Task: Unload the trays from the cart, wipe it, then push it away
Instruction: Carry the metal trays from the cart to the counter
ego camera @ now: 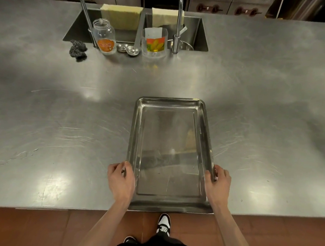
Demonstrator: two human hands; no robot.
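An empty stainless steel tray [173, 104] lies on the steel counter [63, 116], its near end at the counter's front edge. My left hand [121, 179] grips the tray's left rim near the front, fingers curled over the edge. On the opposite side my right hand [218, 182] grips the right rim the same way. The cart is out of view.
A double sink [198, 33] with two taps sits at the back, yellow cloths [124, 16] draped over its edge. In front of it stand a clear jar [104, 36], a plastic container [154, 42], metal lids [128, 49] and dark scouring pads [77, 49].
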